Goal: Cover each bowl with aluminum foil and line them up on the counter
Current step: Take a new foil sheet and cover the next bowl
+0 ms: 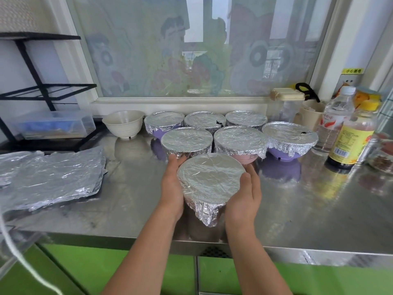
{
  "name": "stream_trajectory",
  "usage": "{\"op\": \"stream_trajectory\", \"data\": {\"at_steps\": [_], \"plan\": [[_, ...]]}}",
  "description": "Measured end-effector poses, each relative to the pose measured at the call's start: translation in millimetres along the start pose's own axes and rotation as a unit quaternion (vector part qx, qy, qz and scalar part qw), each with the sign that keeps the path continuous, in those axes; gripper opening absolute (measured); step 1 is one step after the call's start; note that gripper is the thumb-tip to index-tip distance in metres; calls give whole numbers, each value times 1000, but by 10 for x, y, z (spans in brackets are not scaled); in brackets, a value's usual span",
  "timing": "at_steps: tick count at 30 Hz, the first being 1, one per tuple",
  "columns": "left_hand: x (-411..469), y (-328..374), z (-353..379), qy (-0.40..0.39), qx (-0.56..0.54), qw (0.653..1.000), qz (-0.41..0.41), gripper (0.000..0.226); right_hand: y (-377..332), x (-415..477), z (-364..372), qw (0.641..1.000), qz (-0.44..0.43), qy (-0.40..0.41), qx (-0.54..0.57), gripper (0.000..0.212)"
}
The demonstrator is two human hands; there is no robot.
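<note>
Nearest, the left grip and the right grip cupped a foil-covered bowl from either side, fingers curved round its wall, over the front middle of the steel desk; whether it touched the desk could not be told. A foil flap hung at its near side. A stack of foil sheets lay to the left. Just behind the held bowl stood a middle row of covered bowls, three across, then a back row of covered bowls, also three, below the window. An uncovered cream bowl stood left of the back row, and a yellow-labelled bottle stood at the right
</note>
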State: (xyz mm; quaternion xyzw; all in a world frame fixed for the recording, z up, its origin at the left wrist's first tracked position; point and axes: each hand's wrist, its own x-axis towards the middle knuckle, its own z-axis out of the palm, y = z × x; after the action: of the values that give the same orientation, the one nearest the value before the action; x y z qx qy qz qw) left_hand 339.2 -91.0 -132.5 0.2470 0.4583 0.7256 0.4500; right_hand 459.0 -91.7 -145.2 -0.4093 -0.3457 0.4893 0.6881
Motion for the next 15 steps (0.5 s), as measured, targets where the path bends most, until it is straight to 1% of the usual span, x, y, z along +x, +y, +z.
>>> {"op": "stream_trajectory", "data": {"at_steps": [6,11,13,14,15], "plan": [[-57,-86,-57,-32,-2,999,29,65,-83,142,-83,996,22,-56,-59,40],[-151,-190,-13,-22,-11,999,41,80,-59,163,-84,994,5,-70,-83,38],[-169,-178,-9,-23,3,999,44,83,-87,161,-99,990,-1,-101,-100,38],[-161,-172,-47,-29,18,998,48,84,-102,173,-128,986,0,-122,-110,43],[-133,-169,-92,-41,37,997,55,84,-124,195,-185,981,-3,-144,-128,55]]}}
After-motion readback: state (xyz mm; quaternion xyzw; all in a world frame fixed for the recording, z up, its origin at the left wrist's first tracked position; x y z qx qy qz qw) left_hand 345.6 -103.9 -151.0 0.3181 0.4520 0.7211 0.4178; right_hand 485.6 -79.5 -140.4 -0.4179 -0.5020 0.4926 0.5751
